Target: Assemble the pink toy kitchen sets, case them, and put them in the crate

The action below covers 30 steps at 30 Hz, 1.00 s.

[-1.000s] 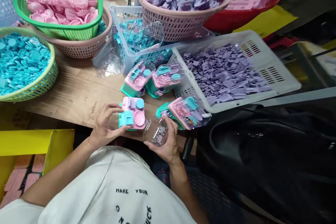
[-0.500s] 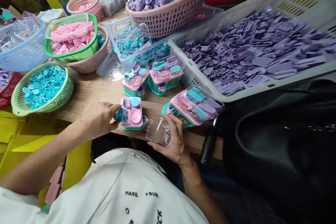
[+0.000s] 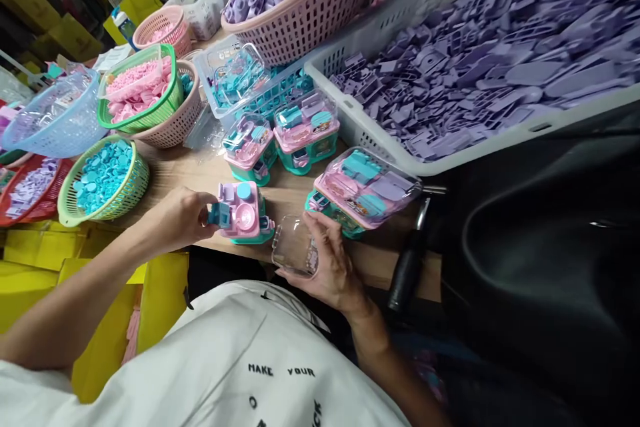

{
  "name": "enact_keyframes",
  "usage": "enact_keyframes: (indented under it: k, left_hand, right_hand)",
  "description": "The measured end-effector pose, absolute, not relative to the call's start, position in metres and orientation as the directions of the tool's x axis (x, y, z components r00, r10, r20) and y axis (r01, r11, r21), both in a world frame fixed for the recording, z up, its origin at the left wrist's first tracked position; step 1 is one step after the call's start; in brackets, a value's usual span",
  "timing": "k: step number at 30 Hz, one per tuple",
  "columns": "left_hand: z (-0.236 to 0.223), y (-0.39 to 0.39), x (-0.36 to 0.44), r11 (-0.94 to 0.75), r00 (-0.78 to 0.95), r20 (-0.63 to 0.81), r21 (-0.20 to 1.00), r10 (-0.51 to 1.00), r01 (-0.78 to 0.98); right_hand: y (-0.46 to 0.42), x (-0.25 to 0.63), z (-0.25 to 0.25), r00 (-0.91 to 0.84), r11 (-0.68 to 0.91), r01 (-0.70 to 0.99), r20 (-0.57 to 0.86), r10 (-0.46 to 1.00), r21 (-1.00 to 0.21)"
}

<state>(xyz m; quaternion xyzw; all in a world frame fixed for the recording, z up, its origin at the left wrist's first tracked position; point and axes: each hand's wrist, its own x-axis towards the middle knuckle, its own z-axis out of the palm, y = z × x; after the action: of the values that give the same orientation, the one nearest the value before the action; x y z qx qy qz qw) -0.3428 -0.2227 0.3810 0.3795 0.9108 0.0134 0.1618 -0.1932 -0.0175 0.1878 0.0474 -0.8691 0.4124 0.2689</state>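
Observation:
A pink and green toy box (image 3: 243, 219) stands near the table's front edge, its top bare of any cover. My left hand (image 3: 186, 217) pinches a teal plastic piece (image 3: 220, 215) at the left side of this box. In my right hand (image 3: 330, 255) is a clear plastic cover (image 3: 295, 243), held just right of the box with the fingers wrapped round its far side. Beside that hand, a larger toy box (image 3: 369, 188) wears its clear cover. Two more covered toy boxes (image 3: 306, 130) (image 3: 249, 149) stand behind.
A white crate (image 3: 380, 143) of purple parts fills the right side. Behind are a pink basket (image 3: 310, 30) of purple parts and a blue crate (image 3: 260, 103). Left stands a light green basket (image 3: 135, 183) of teal pieces. A black-handled tool (image 3: 406, 267) lies at the right edge.
The view has shifted slightly, showing more of the left side. Both hands keep their holds; the teal piece stays at the box's left side and the clear cover at its right.

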Motion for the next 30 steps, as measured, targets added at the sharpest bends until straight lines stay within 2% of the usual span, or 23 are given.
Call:
enact_keyframes:
  k: [3,7,10,14,18,22,26,28,30]
  left_hand:
    - [0.377,-0.234,-0.343,0.758,-0.713,-0.261,0.290,0.650,0.585]
    - [0.370,-0.241,-0.339,0.792,-0.768,-0.259,0.382,0.586,0.475]
    - [0.367,-0.241,-0.335,0.797,-0.785,-0.240,0.392,0.571,0.459]
    - [0.367,-0.238,-0.330,0.810,-0.804,-0.208,0.347,0.558,0.473]
    - [0.371,-0.231,-0.327,0.816,-0.791,-0.211,0.220,0.575,0.534]
    - [0.379,-0.212,-0.324,0.776,-0.756,-0.262,-0.039,0.600,0.630]
    - [0.388,-0.187,-0.322,0.651,-0.710,-0.350,-0.287,0.612,0.703]
    - [0.391,-0.179,-0.321,0.587,-0.689,-0.386,-0.360,0.614,0.725]
    - [0.392,-0.176,-0.322,0.561,-0.679,-0.407,-0.383,0.611,0.734]
  right_hand:
    - [-0.017,-0.193,0.188,-0.848,0.648,-0.320,0.514,0.129,-0.691]
    - [-0.017,-0.194,0.190,-0.840,0.644,-0.339,0.530,0.121,-0.685]
    - [-0.017,-0.193,0.190,-0.838,0.639,-0.344,0.532,0.122,-0.688]
    - [-0.018,-0.193,0.189,-0.839,0.637,-0.345,0.530,0.119,-0.689]
    - [-0.018,-0.193,0.188,-0.843,0.635,-0.344,0.526,0.117,-0.692]
    - [-0.018,-0.193,0.187,-0.836,0.636,-0.348,0.535,0.121,-0.688]
    - [-0.018,-0.193,0.186,-0.839,0.634,-0.351,0.532,0.115,-0.690]
    - [-0.018,-0.192,0.186,-0.837,0.633,-0.355,0.535,0.112,-0.688]
    - [-0.018,-0.192,0.186,-0.836,0.635,-0.355,0.537,0.112,-0.686]
